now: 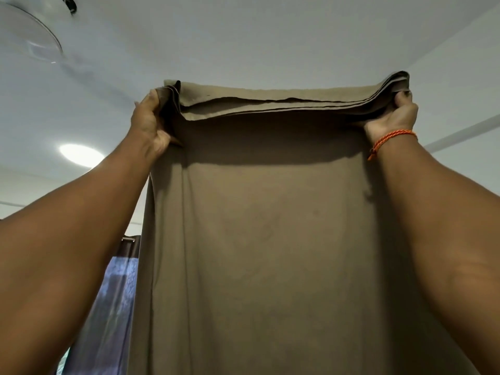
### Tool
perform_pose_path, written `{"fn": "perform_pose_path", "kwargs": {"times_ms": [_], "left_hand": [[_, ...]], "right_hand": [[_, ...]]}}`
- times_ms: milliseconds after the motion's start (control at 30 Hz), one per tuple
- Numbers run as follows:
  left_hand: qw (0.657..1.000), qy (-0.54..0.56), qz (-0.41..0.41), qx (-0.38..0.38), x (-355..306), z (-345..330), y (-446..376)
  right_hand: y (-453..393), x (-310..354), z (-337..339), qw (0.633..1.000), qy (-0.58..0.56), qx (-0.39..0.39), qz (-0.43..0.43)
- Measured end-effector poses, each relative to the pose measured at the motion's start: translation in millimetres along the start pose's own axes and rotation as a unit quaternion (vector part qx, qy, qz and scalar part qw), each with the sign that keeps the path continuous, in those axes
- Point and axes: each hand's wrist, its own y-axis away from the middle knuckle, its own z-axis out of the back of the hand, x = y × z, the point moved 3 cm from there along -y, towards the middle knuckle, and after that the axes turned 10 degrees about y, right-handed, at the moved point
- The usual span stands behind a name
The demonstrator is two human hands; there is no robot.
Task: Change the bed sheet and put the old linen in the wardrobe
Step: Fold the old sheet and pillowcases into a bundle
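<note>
Both forearms fill the lower corners of the frame, reaching up toward its middle. My left hand grips one top corner of the brown bed sheet, fingers curled round a bunch of gathered layers; my right hand, with an orange cord bracelet at the wrist, pinches the other corner the same way. Between them the stacked edges run level across the upper centre, and the rest of the sheet hangs straight down through the middle and out of the bottom of the frame.

Behind it are the white ceiling, a round lamp at centre left, a ceiling fan in the upper left, and a bluish curtain at lower left.

Judging by the layers, I am midway through folding the sheet; whether it is the old or the fresh one, I cannot tell. Next I should bring my hands together, corners matched, keeping the hanging part free of twists.
</note>
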Motion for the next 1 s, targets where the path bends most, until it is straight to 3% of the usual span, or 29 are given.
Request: {"fn": "perform_pose_path", "kwargs": {"times_ms": [200,633,1000], "left_hand": [[1.0,0.006,0.018,0.002,-45,-28,17],[0.999,-0.014,-0.002,0.047,-232,-121,75],[0.997,-0.052,0.001,0.052,-356,-194,138]], "right_hand": [[16,47,-32,1.0,0.005,-0.014,-0.016],[81,205,-166,0.999,0.013,-0.011,0.043],[118,316,-233,0.998,0.042,-0.047,0.021]]}}
